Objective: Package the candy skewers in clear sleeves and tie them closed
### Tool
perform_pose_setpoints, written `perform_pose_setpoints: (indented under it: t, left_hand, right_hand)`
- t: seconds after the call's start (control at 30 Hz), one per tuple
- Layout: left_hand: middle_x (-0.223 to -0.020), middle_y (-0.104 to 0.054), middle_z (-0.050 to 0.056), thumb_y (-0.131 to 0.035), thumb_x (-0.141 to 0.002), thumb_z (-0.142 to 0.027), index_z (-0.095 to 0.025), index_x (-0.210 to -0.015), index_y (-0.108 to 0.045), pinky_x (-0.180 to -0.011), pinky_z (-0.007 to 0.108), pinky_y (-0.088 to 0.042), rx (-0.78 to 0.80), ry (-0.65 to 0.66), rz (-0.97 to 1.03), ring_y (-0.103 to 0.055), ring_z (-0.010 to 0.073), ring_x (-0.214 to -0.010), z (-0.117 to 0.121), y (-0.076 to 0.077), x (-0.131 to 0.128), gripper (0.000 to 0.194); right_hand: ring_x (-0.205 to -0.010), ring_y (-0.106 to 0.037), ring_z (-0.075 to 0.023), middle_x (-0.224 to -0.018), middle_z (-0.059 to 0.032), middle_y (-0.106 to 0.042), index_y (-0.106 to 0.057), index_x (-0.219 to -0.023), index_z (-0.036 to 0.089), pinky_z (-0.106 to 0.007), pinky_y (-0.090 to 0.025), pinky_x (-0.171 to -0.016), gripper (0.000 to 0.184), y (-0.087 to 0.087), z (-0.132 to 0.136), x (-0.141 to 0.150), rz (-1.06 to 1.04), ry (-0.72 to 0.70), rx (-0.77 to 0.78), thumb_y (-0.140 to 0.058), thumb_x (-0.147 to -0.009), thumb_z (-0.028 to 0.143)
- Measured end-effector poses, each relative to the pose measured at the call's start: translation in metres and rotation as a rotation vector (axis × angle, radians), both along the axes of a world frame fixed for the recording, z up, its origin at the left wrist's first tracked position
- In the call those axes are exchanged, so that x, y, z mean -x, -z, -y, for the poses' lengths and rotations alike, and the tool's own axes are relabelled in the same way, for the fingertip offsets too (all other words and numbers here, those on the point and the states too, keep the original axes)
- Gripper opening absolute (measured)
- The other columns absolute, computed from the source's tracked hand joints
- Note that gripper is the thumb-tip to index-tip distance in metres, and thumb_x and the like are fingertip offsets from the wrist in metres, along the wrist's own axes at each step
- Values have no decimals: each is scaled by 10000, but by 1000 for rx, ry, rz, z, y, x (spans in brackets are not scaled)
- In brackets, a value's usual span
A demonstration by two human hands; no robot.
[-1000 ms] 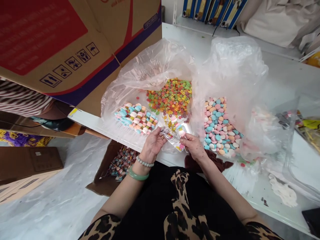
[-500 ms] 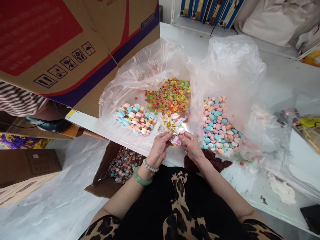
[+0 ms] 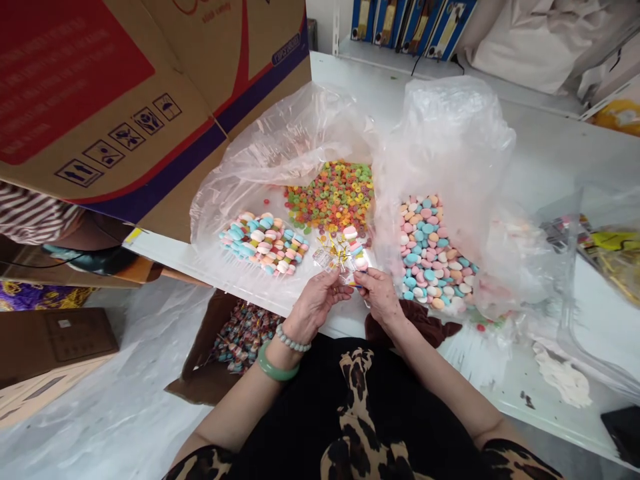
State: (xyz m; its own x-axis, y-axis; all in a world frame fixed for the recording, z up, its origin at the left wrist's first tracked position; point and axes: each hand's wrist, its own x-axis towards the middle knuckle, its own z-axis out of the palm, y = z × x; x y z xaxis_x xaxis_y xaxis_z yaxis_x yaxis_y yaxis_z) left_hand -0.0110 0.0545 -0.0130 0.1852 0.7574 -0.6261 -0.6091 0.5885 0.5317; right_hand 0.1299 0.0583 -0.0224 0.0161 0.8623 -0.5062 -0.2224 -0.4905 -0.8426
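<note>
The person's left hand [image 3: 317,307] and right hand [image 3: 380,297] are both closed in a pinch on a small clear cellophane bag [image 3: 345,267], which they hold just above the tabletop [image 3: 550,153], at the middle of the frame. A gold twist tie [image 3: 336,251] sprouts from the bag, and pale candies [image 3: 357,248] show through its film. A printed paper label [image 3: 323,259] sits at its left end. The bag's long axis runs roughly across the frame, from the label toward the candies, though the crumpled film hides its exact line.

A second ago, the bag lay lower and flatter between the hands, running down to the right. Now it is bunched higher, and the hands have drawn closer together.

A jade bangle [image 3: 277,371] and a beaded bracelet [image 3: 293,341] circle the left wrist. Just beyond the hands, clear plastic sacks [image 3: 450,147] hold strips of pastel candy [image 3: 263,245], colorful candy rings [image 3: 330,197] and pastel candy tablets [image 3: 430,257]. Below the tabletop at lower left, an open cardboard box [image 3: 210,353] holds wrapped candies [image 3: 245,339]. A large cardboard carton [image 3: 100,107] fills the upper left of the frame.
</note>
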Motion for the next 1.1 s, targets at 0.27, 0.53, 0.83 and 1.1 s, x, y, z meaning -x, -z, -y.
perform_pose_setpoints:
  t: [0.27, 0.53, 0.83, 1.1]
  left_hand:
    - [-590, -613, -27, -820, -672, -238, -138, -685, -611, -496, 212, -470, 13, -212, -48, -555, 81, -460, -4, 14, -2, 232]
    - [-670, -668, 27, -762, -761, -269, -126, -794, -644, -594, 277, -547, -3, -73, 45, -654, 153, -567, -6, 5, 3, 188]
    - [-636, -606, -30, -788, -700, -220, -149, -700, -613, -527, 216, -473, 30, -292, -16, -555, 78, -515, -13, 5, 4, 189]
    - [-686, -643, -3, -840, -645, -278, -132, -712, -658, -561, 209, -477, -84, -246, -39, -591, 92, -607, -11, 1, 1, 243]
  right_hand:
    - [-424, -281, -47, -467, 64, -445, -567, -618, 167, -225, -124, -429, 341, -4, 2, 3, -36, -65, 11, -764, -615, 445]
    - [-385, -222, -39, -406, 83, -372, -512, -565, 186, -234, -106, -419, 352, -2, -8, 6, -29, 58, -12, -750, -602, 443]
    - [-412, -222, -51, -441, 80, -354, -582, -614, 172, -238, -124, -422, 379, -9, -4, 6, -42, 14, -82, -726, -683, 516]
    - [-634, -505, -115, -685, 20, -593, -676, -753, 181, -241, -411, -611, 232, -3, -13, 7, -95, -49, -221, -784, -641, 353]
